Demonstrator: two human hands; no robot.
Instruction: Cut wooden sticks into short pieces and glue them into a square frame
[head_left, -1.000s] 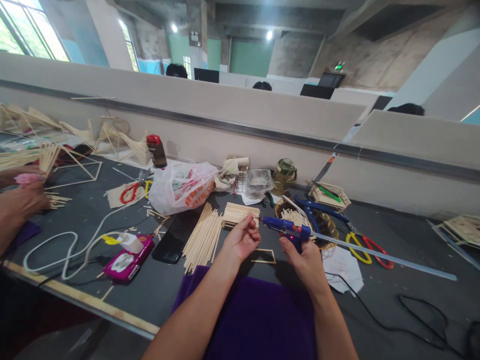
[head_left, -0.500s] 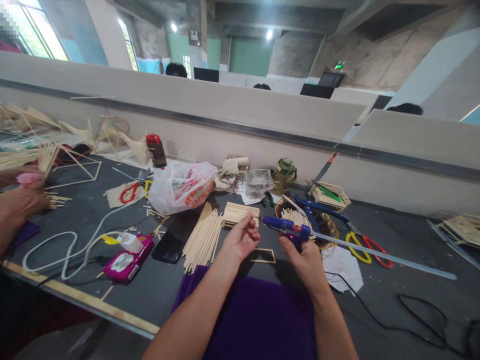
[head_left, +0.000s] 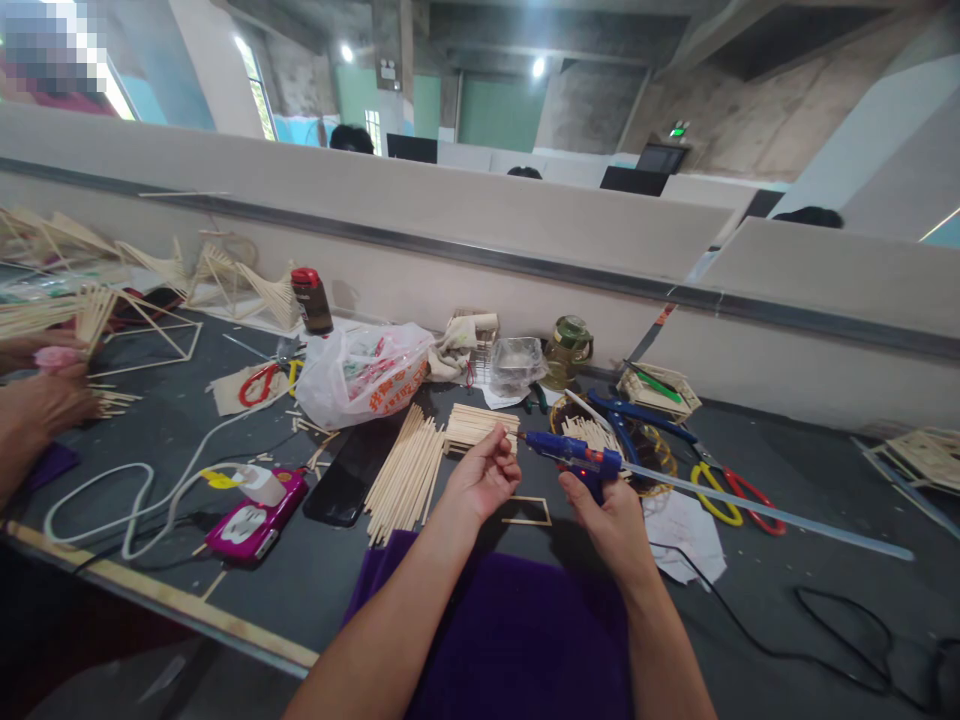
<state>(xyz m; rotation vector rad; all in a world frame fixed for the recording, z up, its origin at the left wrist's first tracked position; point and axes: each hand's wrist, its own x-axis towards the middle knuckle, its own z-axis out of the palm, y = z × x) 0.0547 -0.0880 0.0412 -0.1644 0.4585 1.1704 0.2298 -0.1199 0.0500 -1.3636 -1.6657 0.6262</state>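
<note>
My right hand [head_left: 613, 525] is wrapped round a blue hot glue gun [head_left: 570, 452], its nozzle pointing left. A long translucent glue stick [head_left: 765, 510] sticks out of the gun's back end. Just left of the nozzle, my left hand [head_left: 480, 480] is closed in a pinch, palm turned up; whatever lies between its fingertips is too small to make out. Below and between the hands, a small rectangular stick frame [head_left: 550, 513] lies on the dark table. Behind my left hand is a slatted wooden piece [head_left: 472, 422], and a pile of thin wooden sticks [head_left: 405, 475] lies to its left.
A wire basket [head_left: 664, 462] with sticks, and red-and-yellow scissors [head_left: 720, 490], lie to the right. Leftward are a black phone [head_left: 349, 475], a pink power strip [head_left: 255, 520] and a plastic bag [head_left: 367, 375]. A co-worker's hands [head_left: 45, 400] hold sticks at far left.
Both my hands and the glue gun stay in place. At the upper left, a person beyond the partition has moved to the right.
</note>
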